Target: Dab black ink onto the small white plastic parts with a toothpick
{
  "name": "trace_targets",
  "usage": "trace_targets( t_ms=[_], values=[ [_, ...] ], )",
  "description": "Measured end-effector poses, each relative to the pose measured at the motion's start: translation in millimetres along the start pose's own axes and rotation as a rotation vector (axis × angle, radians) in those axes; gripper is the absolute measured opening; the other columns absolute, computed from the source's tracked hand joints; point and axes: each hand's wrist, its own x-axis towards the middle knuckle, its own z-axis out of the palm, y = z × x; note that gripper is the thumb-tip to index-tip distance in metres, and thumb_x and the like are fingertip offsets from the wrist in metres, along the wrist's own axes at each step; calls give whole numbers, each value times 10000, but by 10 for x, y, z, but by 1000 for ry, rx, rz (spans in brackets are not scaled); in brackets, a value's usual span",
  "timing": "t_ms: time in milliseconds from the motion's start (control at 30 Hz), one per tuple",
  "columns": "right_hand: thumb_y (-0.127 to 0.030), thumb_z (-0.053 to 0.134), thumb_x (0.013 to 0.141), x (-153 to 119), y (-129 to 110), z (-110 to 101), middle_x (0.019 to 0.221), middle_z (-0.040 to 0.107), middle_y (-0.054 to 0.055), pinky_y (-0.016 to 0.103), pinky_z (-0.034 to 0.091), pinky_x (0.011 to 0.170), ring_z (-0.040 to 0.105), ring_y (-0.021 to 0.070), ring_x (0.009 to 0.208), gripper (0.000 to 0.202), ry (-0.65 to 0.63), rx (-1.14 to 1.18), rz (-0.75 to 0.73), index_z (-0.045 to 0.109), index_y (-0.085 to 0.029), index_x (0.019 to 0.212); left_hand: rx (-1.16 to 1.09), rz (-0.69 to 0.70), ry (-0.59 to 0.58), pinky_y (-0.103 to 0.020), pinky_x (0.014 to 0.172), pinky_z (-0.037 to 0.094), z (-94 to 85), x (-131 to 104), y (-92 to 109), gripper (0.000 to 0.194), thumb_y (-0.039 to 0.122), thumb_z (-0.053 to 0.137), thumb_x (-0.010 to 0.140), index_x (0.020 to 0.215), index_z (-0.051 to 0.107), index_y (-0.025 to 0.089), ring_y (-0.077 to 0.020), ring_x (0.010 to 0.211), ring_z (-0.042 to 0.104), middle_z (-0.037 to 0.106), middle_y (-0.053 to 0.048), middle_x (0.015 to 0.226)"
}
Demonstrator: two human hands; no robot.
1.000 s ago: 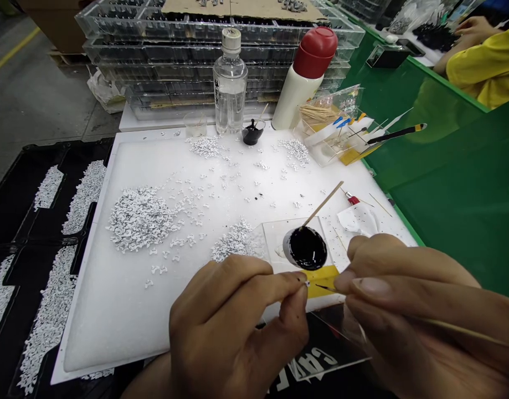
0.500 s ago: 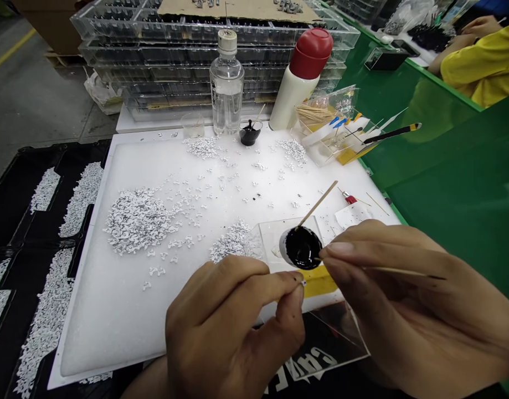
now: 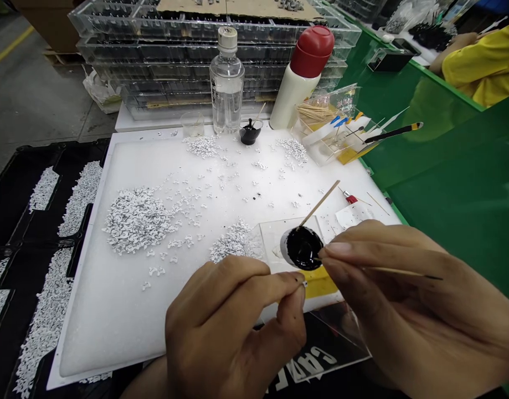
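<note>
Between thumb and forefinger my left hand (image 3: 237, 321) pinches a tiny white part (image 3: 304, 284), mostly covered by the fingertips. My right hand (image 3: 412, 299) holds a thin wooden stick (image 3: 399, 271) whose near tip is at the rim of a small cup of black paint (image 3: 304, 248). Another stick (image 3: 320, 202) leans up out of that cup. The cup sits on a clear plate just beyond my left fingertips. Loose white parts lie in piles on the white board (image 3: 125, 310), the largest pile (image 3: 138, 220) at the left and a smaller one (image 3: 231, 241) beside the plate.
At the board's back stand a clear bottle (image 3: 227, 88), a second black cup (image 3: 250, 134) and a red-capped flask (image 3: 298, 83). A tool holder (image 3: 324, 138) is at the right. Stacked trays (image 3: 163, 72) rise behind; a person in a yellow sleeve (image 3: 481, 66) sits past the green partition.
Both hands keep nearly the same pose and grip. The view has shifted very slightly, and the other person's hand at the upper right has moved.
</note>
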Motion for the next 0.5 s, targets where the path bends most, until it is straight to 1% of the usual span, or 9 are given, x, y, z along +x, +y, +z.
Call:
trace_targets(
  t_ms=[67, 133, 200, 267, 300, 400, 500],
  values=[
    [-84, 857, 914, 29, 16, -17, 951, 813, -1, 256, 597, 520, 752, 133, 712, 286, -22, -7, -42, 776, -233, 1144, -10, -9, 14, -219, 662, 611, -1, 2, 5, 160, 41, 738, 967, 960, 778, 195, -87, 716, 707, 774, 45, 850],
    [-94, 873, 904, 51, 13, -15, 942, 815, -17, 225, 607, 527, 758, 113, 698, 292, -53, 12, -45, 778, -232, 1143, -4, -13, 8, -225, 671, 614, -4, 1, 7, 162, 39, 738, 967, 962, 776, 196, -88, 721, 708, 775, 45, 853],
    [-95, 865, 909, 61, -6, 6, 913, 812, -33, 204, 615, 541, 752, 94, 682, 259, -24, 51, -3, 787, -237, 1112, 6, -14, 2, -237, 660, 619, -10, -4, 8, 159, 43, 744, 964, 958, 773, 199, -95, 713, 708, 778, 43, 856],
    [-52, 837, 906, 64, -28, 34, 889, 807, -44, 203, 614, 558, 743, 84, 690, 248, 39, 80, 51, 796, -238, 1066, 10, -14, 6, -247, 644, 621, -17, -13, 10, 159, 48, 745, 965, 955, 771, 205, -100, 701, 707, 781, 42, 856],
    [-31, 830, 896, 64, -35, 43, 891, 808, -44, 207, 607, 557, 744, 86, 708, 265, 59, 87, 42, 801, -236, 1062, 8, -20, 5, -249, 642, 623, -21, -16, 12, 161, 46, 747, 962, 954, 771, 205, -102, 702, 709, 782, 42, 855],
    [19, 828, 859, 62, -41, 44, 918, 825, -38, 212, 575, 522, 755, 94, 740, 332, 39, 74, -9, 804, -220, 1088, 5, -17, -1, -241, 659, 624, -35, -22, 18, 154, 49, 745, 967, 956, 773, 200, -97, 718, 712, 787, 42, 865],
    [3, 813, 891, 43, -40, 33, 898, 812, -37, 216, 563, 521, 744, 87, 725, 283, 38, 73, 10, 797, -218, 1067, 8, -21, -12, -235, 672, 617, -45, -24, 17, 153, 52, 739, 974, 949, 772, 199, -88, 721, 706, 784, 46, 864]
  ],
)
